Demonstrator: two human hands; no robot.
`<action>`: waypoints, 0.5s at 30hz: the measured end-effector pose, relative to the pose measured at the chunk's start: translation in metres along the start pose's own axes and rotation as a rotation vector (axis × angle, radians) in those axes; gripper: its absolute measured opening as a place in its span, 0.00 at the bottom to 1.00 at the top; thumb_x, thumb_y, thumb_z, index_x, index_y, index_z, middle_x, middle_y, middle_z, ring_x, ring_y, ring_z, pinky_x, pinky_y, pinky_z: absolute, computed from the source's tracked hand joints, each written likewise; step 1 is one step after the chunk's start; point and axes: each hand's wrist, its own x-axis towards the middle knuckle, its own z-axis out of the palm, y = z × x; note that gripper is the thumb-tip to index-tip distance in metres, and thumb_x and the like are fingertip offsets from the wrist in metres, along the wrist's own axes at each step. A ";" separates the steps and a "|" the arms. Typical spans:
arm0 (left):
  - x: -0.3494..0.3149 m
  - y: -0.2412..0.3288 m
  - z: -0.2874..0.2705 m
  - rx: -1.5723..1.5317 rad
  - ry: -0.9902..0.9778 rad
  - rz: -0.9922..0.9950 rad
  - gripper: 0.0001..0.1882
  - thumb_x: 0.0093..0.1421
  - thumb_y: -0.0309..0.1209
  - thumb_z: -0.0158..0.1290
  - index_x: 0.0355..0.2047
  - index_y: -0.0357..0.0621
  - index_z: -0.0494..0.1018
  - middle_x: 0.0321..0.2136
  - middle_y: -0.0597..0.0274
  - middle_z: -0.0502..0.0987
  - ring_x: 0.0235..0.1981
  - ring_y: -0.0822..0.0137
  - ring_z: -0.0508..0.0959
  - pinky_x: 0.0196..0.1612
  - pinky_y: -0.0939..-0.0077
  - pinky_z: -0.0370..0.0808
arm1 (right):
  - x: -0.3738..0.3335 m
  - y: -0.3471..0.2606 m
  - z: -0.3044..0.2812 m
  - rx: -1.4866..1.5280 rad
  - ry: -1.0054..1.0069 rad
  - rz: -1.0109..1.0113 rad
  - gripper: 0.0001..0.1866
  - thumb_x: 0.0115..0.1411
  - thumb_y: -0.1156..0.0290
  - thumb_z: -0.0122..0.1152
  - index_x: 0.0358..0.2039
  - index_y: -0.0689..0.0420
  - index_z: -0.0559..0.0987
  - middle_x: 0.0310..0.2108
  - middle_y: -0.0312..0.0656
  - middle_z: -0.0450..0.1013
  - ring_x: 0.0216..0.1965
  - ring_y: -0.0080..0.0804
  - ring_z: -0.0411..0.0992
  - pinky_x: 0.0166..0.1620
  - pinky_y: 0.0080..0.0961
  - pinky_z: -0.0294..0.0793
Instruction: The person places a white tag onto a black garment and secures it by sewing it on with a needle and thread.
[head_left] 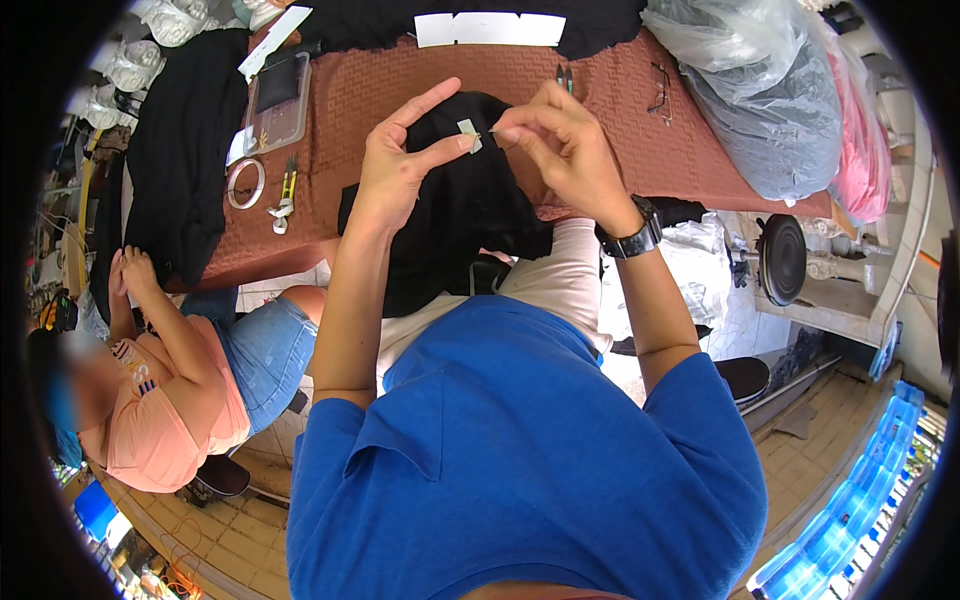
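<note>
Black, soft cloth (465, 205) spans the near edge of the reddish-brown, cloth-covered tabletop (625, 120) and your lap. Your left hand (393, 168) has its thumb at a small, pale, rectangular piece (466, 128) on the cloth, index finger extended; grip underneath hidden. Your right hand (573, 147) pinches, fingertips just right of it. Step looks like fine fingertip work; next move probably calls for steady cloth. Anything pinched: too small to tell.

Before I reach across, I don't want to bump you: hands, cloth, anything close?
Left hand: thumb at small pale piece. Right hand: fingers pinched beside it. Black cloth: over lap, up to hands. Small tool on table beyond right hand.
</note>
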 end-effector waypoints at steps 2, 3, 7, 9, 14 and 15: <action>-0.001 0.004 -0.002 -0.073 -0.004 -0.049 0.32 0.52 0.18 0.66 0.59 0.40 0.73 0.51 0.58 0.78 0.48 0.72 0.79 0.56 0.78 0.74 | 0.003 -0.003 -0.003 -0.024 0.012 -0.028 0.06 0.60 0.78 0.64 0.37 0.59 0.84 0.29 0.39 0.67 0.28 0.29 0.68 0.32 0.25 0.68; -0.002 0.005 -0.001 -0.077 -0.003 -0.039 0.32 0.52 0.18 0.65 0.59 0.40 0.73 0.50 0.58 0.79 0.47 0.73 0.79 0.55 0.78 0.75 | 0.004 -0.009 -0.005 -0.020 0.007 -0.030 0.06 0.60 0.79 0.63 0.37 0.59 0.84 0.29 0.39 0.67 0.28 0.29 0.68 0.32 0.25 0.68; -0.002 0.007 0.003 -0.056 0.005 0.017 0.32 0.53 0.17 0.64 0.60 0.39 0.73 0.49 0.58 0.79 0.44 0.74 0.80 0.53 0.79 0.76 | 0.003 -0.015 0.002 0.004 0.000 -0.057 0.06 0.60 0.80 0.63 0.38 0.60 0.83 0.29 0.39 0.66 0.28 0.30 0.68 0.33 0.26 0.68; -0.002 0.007 0.005 -0.045 0.010 0.035 0.32 0.53 0.17 0.64 0.59 0.39 0.73 0.49 0.58 0.79 0.44 0.74 0.80 0.53 0.79 0.76 | 0.003 -0.013 0.005 -0.003 0.011 -0.073 0.06 0.60 0.80 0.63 0.38 0.60 0.83 0.29 0.40 0.66 0.28 0.31 0.68 0.33 0.26 0.68; -0.003 0.008 0.004 -0.068 -0.005 0.001 0.31 0.53 0.17 0.64 0.59 0.39 0.73 0.50 0.59 0.79 0.44 0.74 0.80 0.53 0.79 0.76 | 0.003 -0.012 0.006 -0.014 0.010 -0.081 0.07 0.60 0.81 0.63 0.38 0.60 0.83 0.29 0.41 0.66 0.29 0.32 0.68 0.33 0.27 0.68; -0.002 0.007 0.004 -0.062 0.000 0.009 0.31 0.53 0.17 0.64 0.59 0.39 0.73 0.49 0.59 0.79 0.44 0.74 0.80 0.53 0.79 0.76 | 0.003 -0.013 0.006 -0.015 0.009 -0.083 0.07 0.59 0.81 0.63 0.38 0.60 0.83 0.29 0.41 0.66 0.29 0.33 0.68 0.33 0.27 0.68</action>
